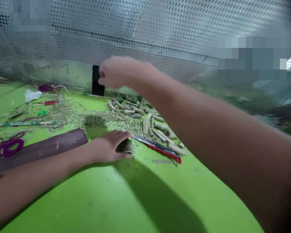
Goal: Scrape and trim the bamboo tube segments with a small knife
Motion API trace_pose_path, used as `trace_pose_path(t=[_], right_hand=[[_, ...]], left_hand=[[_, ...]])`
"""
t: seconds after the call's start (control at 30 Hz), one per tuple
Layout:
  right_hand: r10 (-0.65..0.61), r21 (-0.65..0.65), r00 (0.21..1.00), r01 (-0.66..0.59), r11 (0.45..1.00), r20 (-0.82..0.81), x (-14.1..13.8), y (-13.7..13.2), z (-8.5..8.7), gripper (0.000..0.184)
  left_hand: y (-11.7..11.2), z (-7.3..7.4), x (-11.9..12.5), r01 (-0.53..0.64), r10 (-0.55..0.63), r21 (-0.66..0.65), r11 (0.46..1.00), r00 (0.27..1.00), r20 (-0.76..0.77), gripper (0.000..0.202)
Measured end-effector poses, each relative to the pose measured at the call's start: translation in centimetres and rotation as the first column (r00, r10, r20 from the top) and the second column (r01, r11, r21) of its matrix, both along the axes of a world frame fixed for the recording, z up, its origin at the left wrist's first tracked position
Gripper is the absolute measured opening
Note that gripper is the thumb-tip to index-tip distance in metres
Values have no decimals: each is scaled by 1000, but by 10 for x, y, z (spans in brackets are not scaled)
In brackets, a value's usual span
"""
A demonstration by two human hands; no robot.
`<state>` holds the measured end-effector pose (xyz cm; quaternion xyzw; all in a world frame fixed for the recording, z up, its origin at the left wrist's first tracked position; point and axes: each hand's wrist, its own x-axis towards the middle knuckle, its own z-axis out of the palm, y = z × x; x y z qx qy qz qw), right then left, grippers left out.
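My left hand [110, 145] rests on the green table [126, 200] with its fingers curled round a short piece of bamboo tube [125, 147]. A red and black utility knife [160, 149] lies just right of that hand, its blade end near my fingertips. My right hand [118, 72] is stretched far forward and grips a black rectangular object [96, 80] that stands against the perforated metal screen [145, 38]. The right hand is blurred by motion.
Several cut bamboo pieces [150, 123] and a spread of shavings [106, 118] lie behind the left hand. A dark brown board [46, 147] lies at left, with purple cord [7, 146], thin sticks [24, 123] and a white scrap [32, 95] further left.
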<state>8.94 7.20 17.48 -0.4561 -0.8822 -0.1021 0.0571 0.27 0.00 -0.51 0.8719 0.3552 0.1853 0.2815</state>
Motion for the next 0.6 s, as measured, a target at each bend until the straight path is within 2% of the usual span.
trace_pose_path(t=[0.07,0.1,0.2,0.27,0.33,0.43,0.6], right_hand=[[57,-14,998,-57,998,27,43,-11,-20,36],[43,-46,999,-42,998,6,66,-21,-35,32],[-34,-170,996,20,985,-81,128,-56,-90,29],[-46,-207,992,20,978,-119,154,-75,-125,30],[-57,-197,990,30,980,-130,168,-86,-149,31],[-57,-171,989,33,985,-137,172,-89,-165,31],[-53,-91,990,41,995,-134,168,-83,-166,28]], left_hand=[[1,0,3,-39,42,-73,997,999,35,59],[1,1,3,-62,69,-103,993,995,68,55],[-1,4,1,-119,139,-149,982,981,132,46],[-3,5,-1,-131,151,-145,981,979,138,47],[-4,5,-2,-121,138,-124,985,980,142,48],[-5,4,-3,-90,96,-53,995,986,137,47],[-5,1,-3,-31,22,87,996,994,104,46]])
